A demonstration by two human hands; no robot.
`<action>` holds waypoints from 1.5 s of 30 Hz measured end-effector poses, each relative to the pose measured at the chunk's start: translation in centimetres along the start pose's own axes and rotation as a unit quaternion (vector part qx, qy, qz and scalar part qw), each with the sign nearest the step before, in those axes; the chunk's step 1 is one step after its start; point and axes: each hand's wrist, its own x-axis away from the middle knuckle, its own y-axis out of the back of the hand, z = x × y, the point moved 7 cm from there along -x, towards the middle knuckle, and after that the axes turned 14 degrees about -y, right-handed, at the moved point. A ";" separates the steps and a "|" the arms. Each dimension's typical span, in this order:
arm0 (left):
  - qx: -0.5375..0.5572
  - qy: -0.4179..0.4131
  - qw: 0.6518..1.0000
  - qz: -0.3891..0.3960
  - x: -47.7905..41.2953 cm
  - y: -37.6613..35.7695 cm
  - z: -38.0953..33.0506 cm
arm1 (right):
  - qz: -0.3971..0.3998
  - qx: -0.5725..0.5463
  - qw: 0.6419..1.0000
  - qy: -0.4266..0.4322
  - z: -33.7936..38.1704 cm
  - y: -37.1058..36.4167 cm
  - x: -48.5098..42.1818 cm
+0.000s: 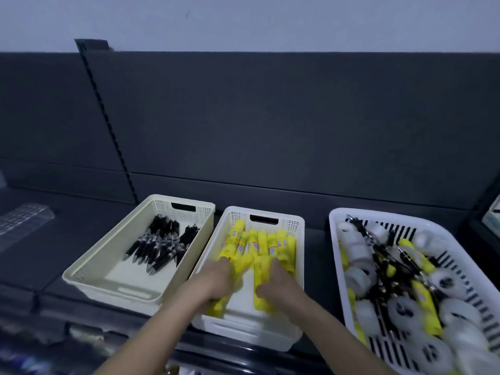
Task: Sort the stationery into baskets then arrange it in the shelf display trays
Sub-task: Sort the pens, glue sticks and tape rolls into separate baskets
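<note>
Three baskets stand on a dark shelf. The cream basket [89,269] on the left holds black pens [162,243]. In the middle, a white basket [299,231] holds yellow glue sticks [259,243] in a row at its far end. Both my hands are inside it. My left hand [216,280] grips yellow glue sticks [220,305] near the front left. A yellow glue stick [261,284] lies lengthwise in the grip of my right hand [278,282]. The large white slotted basket [460,247] on the right holds mixed tape rolls [403,311], pens and glue sticks.
A dark back panel [270,117] rises behind the baskets, with a slotted upright [108,120] at left. A clear plastic tray [24,217] lies on the shelf at far left. The shelf's front edge [230,347] runs under my forearms.
</note>
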 end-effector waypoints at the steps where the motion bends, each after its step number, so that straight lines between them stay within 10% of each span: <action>1: -0.001 -0.004 1.000 0.016 -0.1 -0.4 0.1 | -0.012 0.040 0.999 0.010 0.2 0.0 0.0; 10: 0.016 -0.190 0.964 -0.185 -0.4 4.7 -4.2 | -0.218 0.154 0.952 0.147 1.9 6.8 4.9; 18: 0.034 -0.316 0.934 -0.162 -2.7 3.6 -15.9 | -0.334 0.188 0.923 0.035 -5.9 18.1 6.0; 35: -0.070 -0.344 0.936 -0.032 -10.2 -2.6 -29.1 | -0.204 0.411 0.888 -0.009 -14.1 23.6 0.1; 45: -0.063 -0.257 0.963 -0.054 -10.3 -1.1 -28.9 | -0.225 0.171 0.959 -0.001 -13.3 29.0 0.9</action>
